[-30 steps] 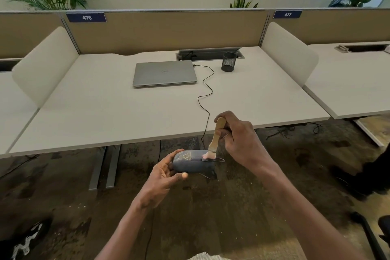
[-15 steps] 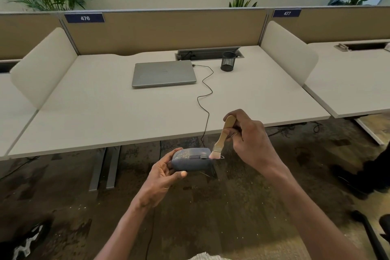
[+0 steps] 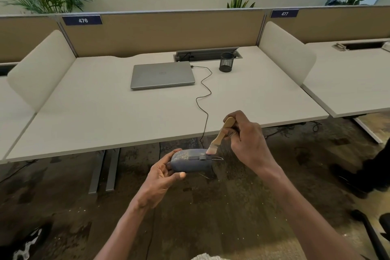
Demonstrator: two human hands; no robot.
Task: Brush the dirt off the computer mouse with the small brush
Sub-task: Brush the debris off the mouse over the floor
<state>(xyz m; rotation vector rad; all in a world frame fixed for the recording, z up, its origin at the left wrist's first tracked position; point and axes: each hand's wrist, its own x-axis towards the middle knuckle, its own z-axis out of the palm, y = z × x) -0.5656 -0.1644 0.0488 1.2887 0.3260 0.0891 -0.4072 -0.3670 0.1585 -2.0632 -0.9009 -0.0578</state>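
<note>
Both forearms are bare from wrist to elbow, with no sleeve, watch or band on either. The left hand point(image 3: 162, 177) and right hand point(image 3: 245, 140) wear no gloves or rings. Below the left forearm, a scrap of pale knitted fabric point(image 3: 207, 257) shows.

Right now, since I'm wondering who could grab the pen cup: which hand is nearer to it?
Right. The right hand is below the cup, near the desk edge; the left hand is lower, off the desk.

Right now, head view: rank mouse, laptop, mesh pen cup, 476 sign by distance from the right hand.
1. Mouse, just left of the right hand, below the desk edge.
2. Mesh pen cup, back of desk.
3. Laptop, back left.
4. 476 sign, on the divider.
</note>
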